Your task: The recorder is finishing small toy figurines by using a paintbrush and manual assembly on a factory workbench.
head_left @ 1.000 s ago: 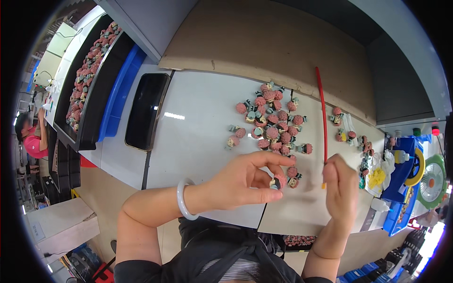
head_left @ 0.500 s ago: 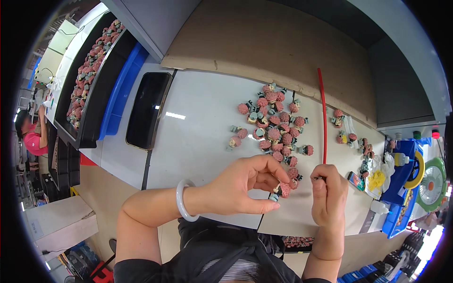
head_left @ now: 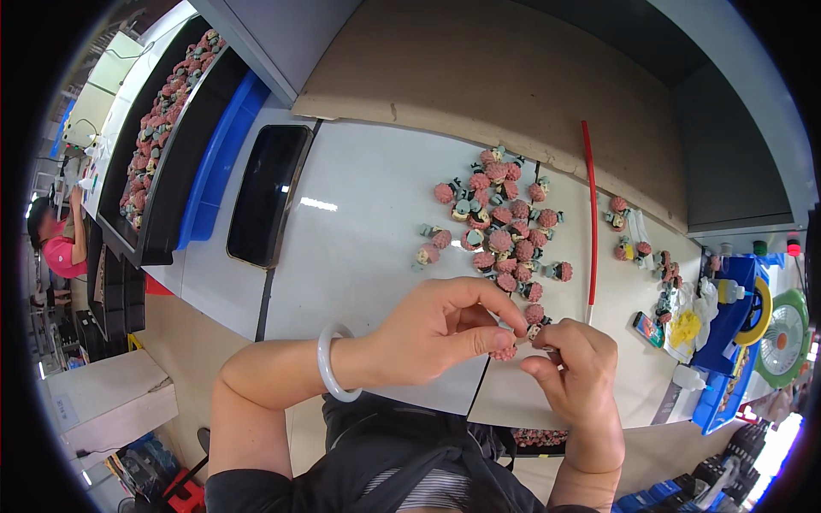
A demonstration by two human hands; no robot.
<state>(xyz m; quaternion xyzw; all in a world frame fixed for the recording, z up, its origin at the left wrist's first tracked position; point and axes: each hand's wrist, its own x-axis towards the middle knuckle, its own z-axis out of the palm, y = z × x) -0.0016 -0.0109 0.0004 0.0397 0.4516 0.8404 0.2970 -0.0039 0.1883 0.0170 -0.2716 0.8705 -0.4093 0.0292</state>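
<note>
My left hand [head_left: 436,333], with a pale bangle [head_left: 326,363] on its wrist, pinches a small figurine [head_left: 504,352] between thumb and fingers. Its pink, bumpy head shows below the thumb; the rest is covered. My right hand [head_left: 581,368] is close by on the right, with curled fingers almost meeting the left fingertips. Something small and dark seems to be in its fingers, too hidden to name. Just beyond both hands lies a spread of similar pink-headed figurines [head_left: 499,240] with grey-green and black parts. A thin red rod [head_left: 589,197] reaches from behind my right hand toward the brown board.
A dark phone [head_left: 270,197] lies left on the white table [head_left: 368,214]. Farther left, a black tray [head_left: 158,205] full of figurines sits by a blue bin [head_left: 218,162]. At right are more figurines [head_left: 665,286], bottles [head_left: 688,377], a green fan [head_left: 782,333]. A co-worker [head_left: 62,248] sits far left.
My right hand has moved left and up to the left hand, its thumb now apart from the curled fingers. The left hand has turned the figurine so that less of it shows.
</note>
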